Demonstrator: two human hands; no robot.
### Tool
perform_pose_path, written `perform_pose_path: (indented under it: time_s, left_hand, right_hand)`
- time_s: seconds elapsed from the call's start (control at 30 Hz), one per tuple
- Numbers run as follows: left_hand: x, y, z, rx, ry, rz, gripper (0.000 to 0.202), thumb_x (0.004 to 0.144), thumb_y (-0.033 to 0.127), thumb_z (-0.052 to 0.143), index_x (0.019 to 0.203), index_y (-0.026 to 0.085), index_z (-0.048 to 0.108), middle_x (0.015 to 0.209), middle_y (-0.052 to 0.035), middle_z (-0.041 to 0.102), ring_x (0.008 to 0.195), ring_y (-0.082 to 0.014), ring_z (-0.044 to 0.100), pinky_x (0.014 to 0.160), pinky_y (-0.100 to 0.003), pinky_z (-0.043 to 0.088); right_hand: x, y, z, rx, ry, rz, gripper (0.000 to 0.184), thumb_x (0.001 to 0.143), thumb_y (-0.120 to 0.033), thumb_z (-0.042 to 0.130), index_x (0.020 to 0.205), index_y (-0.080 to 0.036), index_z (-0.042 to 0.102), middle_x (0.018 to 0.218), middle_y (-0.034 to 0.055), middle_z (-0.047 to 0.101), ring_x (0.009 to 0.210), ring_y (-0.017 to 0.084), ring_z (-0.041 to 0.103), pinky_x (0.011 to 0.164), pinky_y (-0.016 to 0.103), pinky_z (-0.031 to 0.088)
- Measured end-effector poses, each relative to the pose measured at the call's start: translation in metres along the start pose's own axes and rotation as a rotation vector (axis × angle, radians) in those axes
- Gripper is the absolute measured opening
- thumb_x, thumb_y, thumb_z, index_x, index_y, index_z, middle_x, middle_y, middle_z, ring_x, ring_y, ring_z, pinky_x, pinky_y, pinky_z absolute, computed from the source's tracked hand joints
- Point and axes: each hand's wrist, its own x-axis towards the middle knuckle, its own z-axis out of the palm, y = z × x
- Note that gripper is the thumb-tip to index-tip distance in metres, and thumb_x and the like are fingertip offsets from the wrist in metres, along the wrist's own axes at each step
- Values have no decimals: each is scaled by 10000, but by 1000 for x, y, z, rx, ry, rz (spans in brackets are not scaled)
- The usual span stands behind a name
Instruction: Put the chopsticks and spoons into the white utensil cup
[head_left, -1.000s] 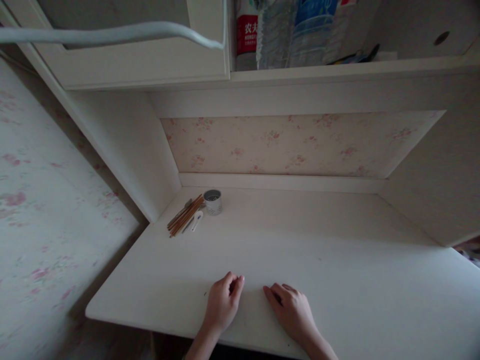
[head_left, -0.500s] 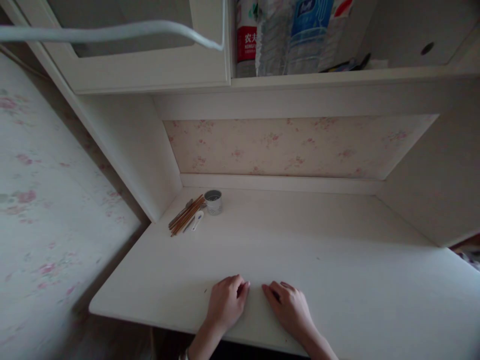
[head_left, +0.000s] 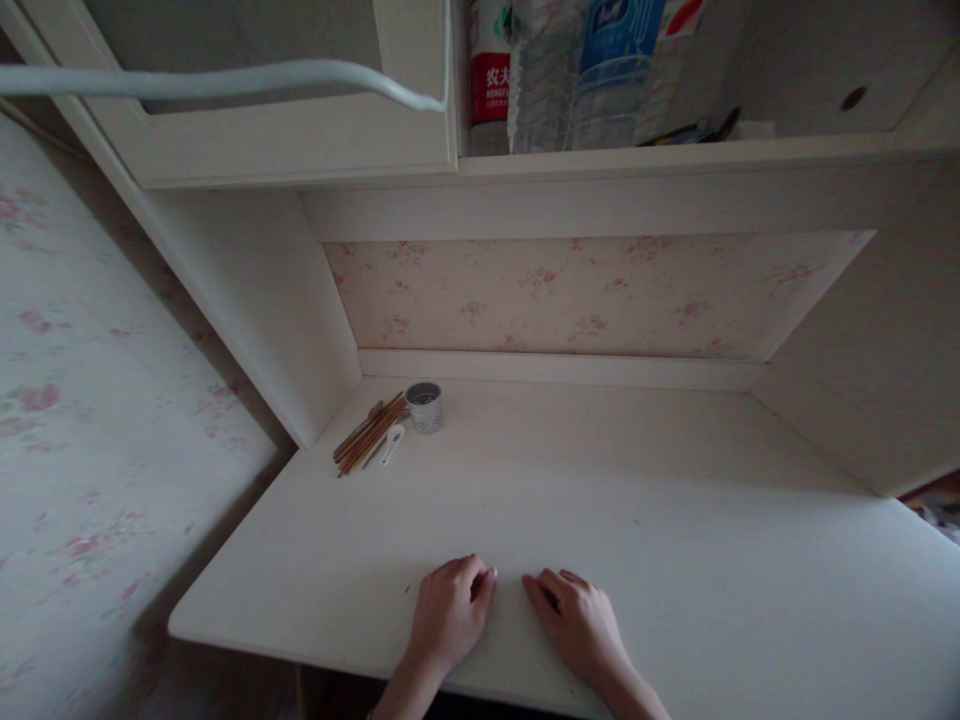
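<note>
My left hand (head_left: 452,612) rests on the white desk (head_left: 675,560) near its front edge, fingers curled into a loose fist. Across a small gap lies my right hand (head_left: 576,620), curled the same way. Nothing shows in either hand. Farther back on the left stands a grey perforated cup (head_left: 424,410), upright. Beside it on the desk lies a bundle of brown chopsticks (head_left: 370,434). A white spoon (head_left: 393,443) is between the chopsticks and the cup, with thin metal utensils partly hidden around the bundle. Both hands are well apart from these things.
Overhead, a shelf (head_left: 675,158) holds a red-labelled bottle (head_left: 490,90) and clear plastic packs, one with a blue label (head_left: 619,28). A white cable or bar (head_left: 225,78) crosses the upper left. Side panels (head_left: 247,300) bound the desk left and right.
The view has shifted very slightly. My hands stay at the same place on the desk, and the cup, chopsticks and spoon have not moved.
</note>
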Motion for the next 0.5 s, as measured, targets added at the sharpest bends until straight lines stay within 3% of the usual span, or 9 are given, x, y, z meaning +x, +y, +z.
perform_pose_path:
  time_s: [0.5]
  left_hand:
    - [-1,-2,1,-9,-5,2,260,968,313,466,747,221,567,689,8,675,645,-146,644,612,-236,391]
  right_hand:
    - [0,0,1,-11,13,-16,390,999,-366,445,684,-235,634,659,-9,665,623,142,641,577,232,321]
